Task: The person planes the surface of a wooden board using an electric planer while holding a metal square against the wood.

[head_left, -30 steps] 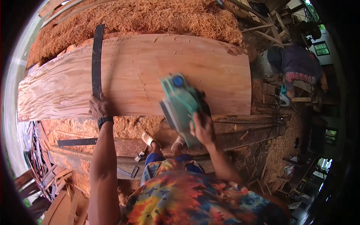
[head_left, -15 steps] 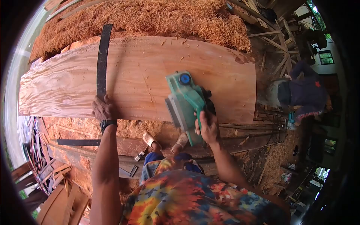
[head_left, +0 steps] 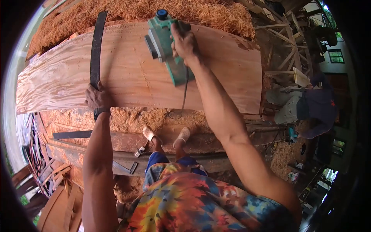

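Note:
A wide, pale-brown wooden board [head_left: 131,77] with swirling grain lies crosswise before me. My right hand [head_left: 186,44] is wrapped round the handle of a green electric planer [head_left: 166,63], whose blue knob points to the board's far edge. From the planer a cord hangs down over the near edge. At the near left of the board, my left hand [head_left: 98,96] is closed on the lower end of a long dark straightedge [head_left: 97,50]. This strip crosses the board's width and sticks out past its far edge. Its contact with the board is hard to judge.
Wood shavings [head_left: 154,8] are heaped behind the board. Near my feet lie a second dark strip [head_left: 72,134] and a metal square [head_left: 125,168]. Scrap wood [head_left: 54,176] is piled at left. Another person [head_left: 305,102] bends over at right, by a green power tool [head_left: 292,133].
My right hand has carried the planer up and left, from the near edge to the far side of the board. My left hand and the straightedge show slightly further left and higher.

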A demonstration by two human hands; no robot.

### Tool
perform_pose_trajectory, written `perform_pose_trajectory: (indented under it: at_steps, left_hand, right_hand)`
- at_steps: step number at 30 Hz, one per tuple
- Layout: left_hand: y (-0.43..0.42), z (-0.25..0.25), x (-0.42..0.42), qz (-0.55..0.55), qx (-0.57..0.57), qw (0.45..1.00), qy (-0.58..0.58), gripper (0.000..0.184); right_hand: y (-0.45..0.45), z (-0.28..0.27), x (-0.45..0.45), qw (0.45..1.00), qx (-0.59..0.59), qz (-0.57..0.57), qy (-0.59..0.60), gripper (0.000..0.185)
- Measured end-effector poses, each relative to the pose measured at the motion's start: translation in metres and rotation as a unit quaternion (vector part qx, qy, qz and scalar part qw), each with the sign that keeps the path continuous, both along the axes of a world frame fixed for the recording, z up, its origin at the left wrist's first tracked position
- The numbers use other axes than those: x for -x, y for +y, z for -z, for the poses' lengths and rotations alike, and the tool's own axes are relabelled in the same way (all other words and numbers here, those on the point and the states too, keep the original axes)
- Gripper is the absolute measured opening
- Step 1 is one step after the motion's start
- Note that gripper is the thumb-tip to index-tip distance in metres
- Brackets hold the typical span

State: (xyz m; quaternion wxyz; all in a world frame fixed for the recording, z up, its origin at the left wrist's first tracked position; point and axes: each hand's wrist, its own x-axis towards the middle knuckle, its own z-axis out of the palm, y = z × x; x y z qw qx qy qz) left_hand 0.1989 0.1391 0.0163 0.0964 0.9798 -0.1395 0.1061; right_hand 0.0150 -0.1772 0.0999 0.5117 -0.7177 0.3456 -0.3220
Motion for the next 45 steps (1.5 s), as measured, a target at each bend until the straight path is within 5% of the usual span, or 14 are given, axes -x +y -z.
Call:
perform_pose_trajectory:
  at_steps: [6,13,18,24,26,34,39,45]
  left_hand:
    - [-0.003,-0.015,0.007,-0.006,0.012,0.999,0.037,0.064]
    - [0.0,0.003,0.0,-0.005,0.006,1.0,-0.012,0.059]
    - [0.001,0.004,0.0,0.003,0.005,1.0,-0.031,0.058]
    - [0.002,0.008,-0.004,0.005,0.002,1.0,-0.014,0.059]
    - [0.004,0.005,-0.001,0.003,0.005,1.0,-0.007,0.06]
    - [0.001,-0.002,0.002,0.005,0.001,1.0,-0.011,0.059]
    - [-0.001,-0.004,0.003,0.009,0.018,0.999,-0.027,0.059]
    - [0.0,-0.003,0.002,0.013,0.042,0.999,-0.029,0.058]
  right_hand:
    - [0.106,-0.038,0.138,0.975,-0.216,0.005,-0.047,0.039]
    - [0.184,-0.033,0.274,0.973,-0.232,-0.011,-0.01,0.039]
    - [0.174,-0.039,0.257,0.978,-0.209,-0.006,0.018,0.059]
    - [0.111,-0.035,0.181,0.97,-0.243,0.008,-0.013,0.04]
    - [0.085,-0.039,0.149,0.978,-0.209,0.007,0.023,0.053]
    - [-0.025,-0.029,0.018,0.983,-0.179,0.001,-0.032,0.058]
    - [0.007,-0.028,0.025,0.981,-0.19,0.0,-0.037,0.059]
    - [0.163,-0.036,0.092,0.972,-0.232,0.008,-0.032,0.048]
